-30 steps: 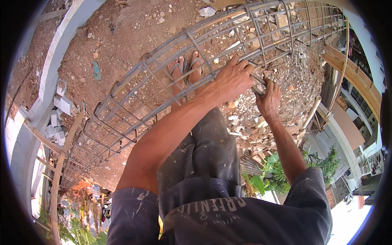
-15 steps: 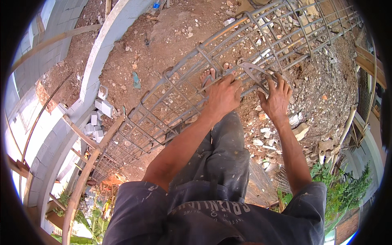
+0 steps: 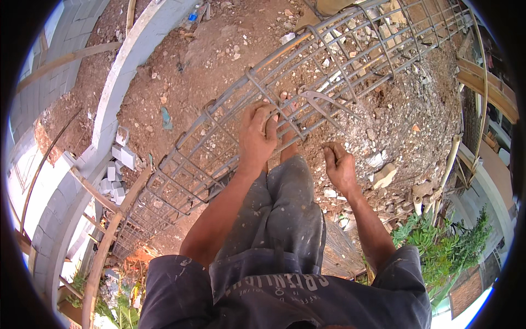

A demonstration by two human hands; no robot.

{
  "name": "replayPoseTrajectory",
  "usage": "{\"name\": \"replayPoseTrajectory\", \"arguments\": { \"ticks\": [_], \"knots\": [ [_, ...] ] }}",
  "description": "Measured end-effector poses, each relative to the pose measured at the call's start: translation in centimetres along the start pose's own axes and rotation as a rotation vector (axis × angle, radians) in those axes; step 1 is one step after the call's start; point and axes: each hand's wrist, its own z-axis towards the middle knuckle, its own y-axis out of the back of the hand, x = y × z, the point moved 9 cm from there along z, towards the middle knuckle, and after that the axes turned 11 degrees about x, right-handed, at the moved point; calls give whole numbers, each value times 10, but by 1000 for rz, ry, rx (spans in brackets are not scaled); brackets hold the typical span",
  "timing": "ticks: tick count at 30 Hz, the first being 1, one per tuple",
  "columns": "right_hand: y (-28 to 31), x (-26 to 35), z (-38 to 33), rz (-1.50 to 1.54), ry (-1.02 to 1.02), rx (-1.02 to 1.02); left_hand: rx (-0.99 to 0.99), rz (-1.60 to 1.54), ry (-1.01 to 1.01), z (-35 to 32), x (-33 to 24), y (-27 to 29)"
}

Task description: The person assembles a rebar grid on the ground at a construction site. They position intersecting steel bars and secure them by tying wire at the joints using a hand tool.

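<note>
Left hand (image 3: 257, 134) clamped, fingers curled, around a bar of the long grey steel rebar cage (image 3: 230, 131) (stretching from seven to one o'clock over rubble-strewn brown dirt (image 3: 219, 49)). Right hand (image 3: 339, 167) at three o'clock, loosely clenched, holding nothing.

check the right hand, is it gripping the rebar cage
No, the right hand is loosely closed over the rubble, apart from the rebar cage; only the left hand grips a bar.

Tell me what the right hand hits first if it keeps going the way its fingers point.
Probably the pincer tool lying on the rebar cage. The right hand is loosely curled and points up-picture toward them. Rubble ground lies between, but depth is unclear.
</note>
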Motion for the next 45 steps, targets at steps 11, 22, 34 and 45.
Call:
{"name": "replayPoseTrajectory", "arguments": {
  "ticks": [11, 22, 34, 45],
  "knots": [
    [31, 28, 58, 349, 25, -133, -170, 485, 135, 21, 60, -8],
    [70, 45, 146, -29, 103, -221, -126, 188, 304, 46, 94, -15],
    [135, -1, 208, 491, -238, -162, 43, -143, 498, 20, 97, -14],
    [102, -4, 229, 1061, -129, -110, -279, 152, 150, 26, 8, 2]
  ]
}}
